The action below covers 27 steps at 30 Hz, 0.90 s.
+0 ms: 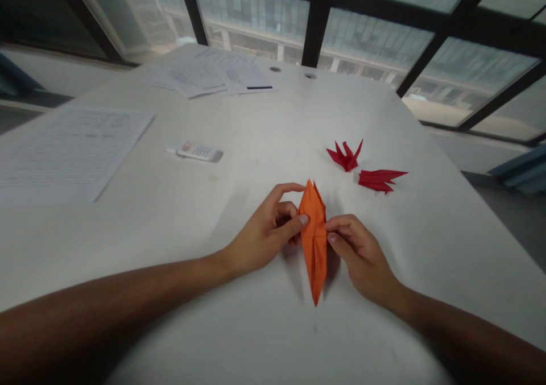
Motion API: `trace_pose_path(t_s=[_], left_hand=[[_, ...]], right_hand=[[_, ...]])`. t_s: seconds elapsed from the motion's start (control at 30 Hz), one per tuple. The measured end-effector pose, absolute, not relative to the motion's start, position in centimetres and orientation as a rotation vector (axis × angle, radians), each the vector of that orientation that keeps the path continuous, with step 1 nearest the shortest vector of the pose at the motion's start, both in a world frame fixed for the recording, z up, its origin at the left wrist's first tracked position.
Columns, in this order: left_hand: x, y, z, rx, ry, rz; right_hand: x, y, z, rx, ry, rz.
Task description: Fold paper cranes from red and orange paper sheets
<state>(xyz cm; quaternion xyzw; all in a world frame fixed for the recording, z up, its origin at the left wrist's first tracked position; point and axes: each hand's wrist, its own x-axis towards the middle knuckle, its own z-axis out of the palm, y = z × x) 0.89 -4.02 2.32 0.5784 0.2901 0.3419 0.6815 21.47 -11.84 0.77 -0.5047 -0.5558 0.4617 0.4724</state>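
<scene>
A folded orange origami paper [314, 243], long and diamond-shaped with pointed ends, is held a little over the white table between my two hands. My left hand [268, 228] grips its left side, thumb on the front face and the other fingers curled beside and behind it. On the right edge, my right hand [362, 254] pinches the paper between thumb and index finger. The upper end shows two separate points. Beyond my right hand lie a red origami crane [347, 156] and a second red folded paper piece [379, 180].
A white device with printed buttons, like a remote control [199, 151], lies left of centre on the table [256, 328]. Printed sheets [72, 152] cover the left side, and more papers [200, 72] are spread at the back. Dark-framed windows [318, 21] stand behind.
</scene>
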Motion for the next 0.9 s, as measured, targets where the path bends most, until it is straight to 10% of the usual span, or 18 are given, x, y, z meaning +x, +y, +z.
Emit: trace_pose_path(t_s=[0.9], left_hand=[[0.7, -4.6, 2.5, 1.741, 0.665, 0.761]], right_hand=[[21.8, -11.8, 1.0, -1.277, -1.471, 0.793]])
